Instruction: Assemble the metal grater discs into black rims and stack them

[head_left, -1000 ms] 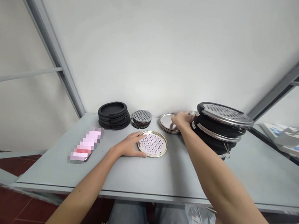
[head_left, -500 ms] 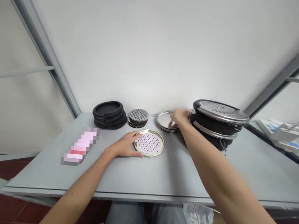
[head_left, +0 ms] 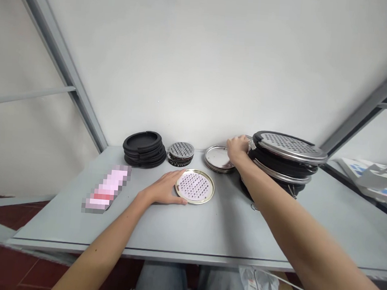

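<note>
A shallow round gold-rimmed dish (head_left: 195,186) with a pale, hole-patterned disc in it lies flat on the grey table. My left hand (head_left: 167,188) rests at its left edge, fingers and thumb spread around the rim. Further back, my right hand (head_left: 238,148) is curled beside a silvery, crinkled item (head_left: 252,143), between the stack of shiny metal lids (head_left: 219,158) and the tall stack of black rings and metal discs (head_left: 285,147). The undersides of its fingers are hidden, so its hold cannot be made out.
Black rings (head_left: 143,148) are stacked at the back left, beside a short pile of perforated metal discs (head_left: 181,151). A blurred-out pink object (head_left: 109,187) lies at the left. White and blue items (head_left: 372,177) with a cable are beyond the frame at the right.
My right hand has shifted slightly at the gap beside the tall stack, and the silvery item shows more clearly. The whole view has moved a little. My left hand stays at the dish.
</note>
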`<state>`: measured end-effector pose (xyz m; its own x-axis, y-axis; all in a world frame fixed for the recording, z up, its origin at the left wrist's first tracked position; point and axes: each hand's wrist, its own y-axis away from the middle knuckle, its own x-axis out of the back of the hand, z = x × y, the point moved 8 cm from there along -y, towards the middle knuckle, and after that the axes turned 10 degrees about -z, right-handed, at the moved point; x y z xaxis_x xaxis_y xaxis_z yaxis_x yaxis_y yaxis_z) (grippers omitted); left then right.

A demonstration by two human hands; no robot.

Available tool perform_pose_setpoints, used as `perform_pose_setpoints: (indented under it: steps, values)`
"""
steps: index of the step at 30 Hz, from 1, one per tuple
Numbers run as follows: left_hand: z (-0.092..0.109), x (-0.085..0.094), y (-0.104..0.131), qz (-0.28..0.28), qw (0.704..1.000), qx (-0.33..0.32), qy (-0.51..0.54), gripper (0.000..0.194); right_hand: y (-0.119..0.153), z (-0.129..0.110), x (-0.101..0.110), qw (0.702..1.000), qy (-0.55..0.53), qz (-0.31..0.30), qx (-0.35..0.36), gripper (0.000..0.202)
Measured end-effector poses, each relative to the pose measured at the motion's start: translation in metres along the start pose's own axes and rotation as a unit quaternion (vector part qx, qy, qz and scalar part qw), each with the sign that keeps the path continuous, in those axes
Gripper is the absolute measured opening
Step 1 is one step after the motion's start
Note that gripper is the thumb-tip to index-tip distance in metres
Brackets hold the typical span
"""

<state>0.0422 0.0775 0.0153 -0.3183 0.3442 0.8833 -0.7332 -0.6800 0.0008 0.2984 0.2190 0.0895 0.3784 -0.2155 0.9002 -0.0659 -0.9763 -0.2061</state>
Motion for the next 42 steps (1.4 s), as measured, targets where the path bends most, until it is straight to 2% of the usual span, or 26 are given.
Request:
perform_pose_setpoints:
  steps: [4,9,17,26,30,35,38,42]
  values:
    - [-0.003,-0.002,0.002,-0.01,1.0,0.009,0.004,0.108,0.006,-0.013,0.001,0.98,0.199,-0.002,-0.019,0.024]
    - [-0.01,-0.006,0.003,-0.028,0.999,0.043,0.008,0.108,0.016,-0.019,0.009,0.957,0.288,0.008,-0.032,0.031]
    - [-0.011,-0.007,0.004,-0.024,0.998,0.052,0.004,0.104,0.017,-0.025,0.012,0.949,0.309,-0.026,-0.057,0.026]
    - [-0.011,-0.008,0.003,-0.026,0.998,0.054,-0.006,0.103,0.006,-0.023,0.026,0.962,0.263,0.012,-0.073,0.028]
    - [-0.011,-0.008,0.003,-0.018,0.999,0.04,-0.006,0.104,0.004,-0.043,0.032,0.977,0.204,0.057,-0.007,0.03]
    - [-0.011,-0.007,0.003,-0.01,0.999,0.031,-0.003,0.105,0.015,-0.089,0.03,0.978,0.155,0.086,0.108,0.029]
    - [-0.005,-0.004,0.002,-0.004,1.0,0.014,-0.001,0.106,0.042,-0.121,0.033,0.967,0.117,0.104,0.199,0.028]
    - [-0.002,0.001,0.003,0.041,0.999,-0.021,0.027,0.101,0.105,-0.149,0.048,0.936,0.02,0.135,0.324,0.033]
